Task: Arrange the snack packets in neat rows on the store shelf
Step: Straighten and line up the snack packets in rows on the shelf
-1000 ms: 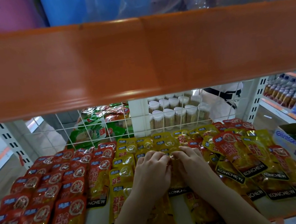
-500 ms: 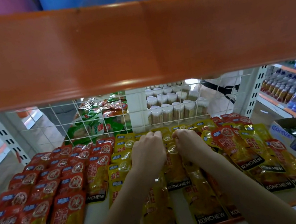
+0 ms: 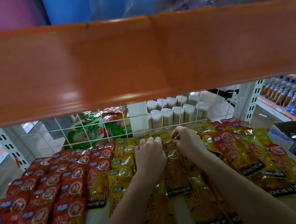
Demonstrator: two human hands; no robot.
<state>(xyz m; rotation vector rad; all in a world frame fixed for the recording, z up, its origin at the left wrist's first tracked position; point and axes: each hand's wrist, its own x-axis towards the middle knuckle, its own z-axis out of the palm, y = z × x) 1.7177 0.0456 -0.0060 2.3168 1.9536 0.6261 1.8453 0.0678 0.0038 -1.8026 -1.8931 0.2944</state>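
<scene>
1. At the left side of the shelf [image 3: 95, 223] the red packets [image 3: 45, 193] lie in overlapping rows, with their long axis running from the front edge toward the back mesh [image 3: 107, 130]. No hand is near them.

2. The left hand [image 3: 149, 156] lies palm down on the yellow packets [image 3: 123, 174] in the middle, close to the back edge. Its fingers are bent and close together; the tips press on the top end of a packet, but whether they pinch it I cannot tell.

3. Between the 2 hands lies the middle yellow packet [image 3: 174, 169]. Its long axis also runs front to back, its top end under the fingertips – so both hands are equally near, 1 at each top corner.

4. The right hand [image 3: 186, 141] is just beside the left, thumb and forefinger curled as if pinching the packet's top edge.

5. At the right side the mixed packets [image 3: 247, 156] lie tilted – in my judgement these are not yet in order.
</scene>
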